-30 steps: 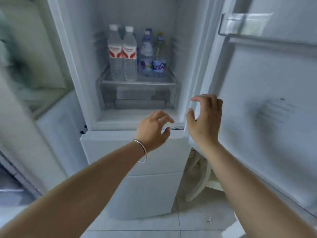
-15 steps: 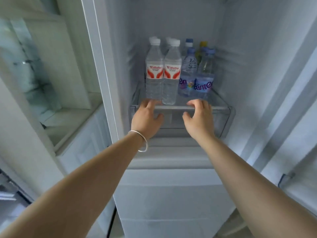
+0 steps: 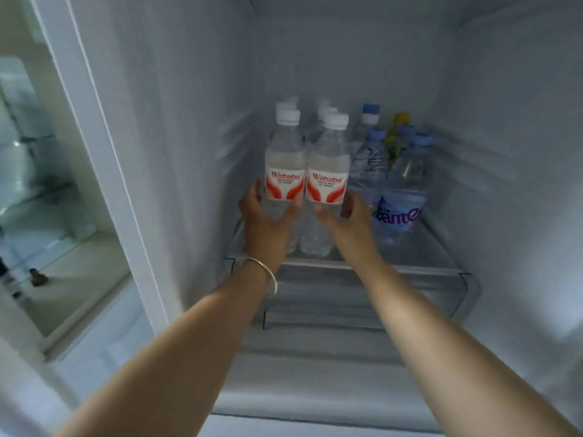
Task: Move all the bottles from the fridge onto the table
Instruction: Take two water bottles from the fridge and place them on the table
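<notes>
Both arms reach into the open fridge, where the bottles stand in rows on a glass shelf. The left hand is wrapped round the lower part of the front left bottle, thumb on its right side and fingers on its left. The right hand is closing on the front right bottle just beside it, thumb on the front and fingers behind; whether the grip is firm cannot be told. Both bottles have white caps and red-and-white labels and stand upright, touching each other. More white-capped bottles stand behind them. To the right stand blue-capped bottles and, at the back, a yellow-capped one. A thin bangle sits on the left wrist
</notes>
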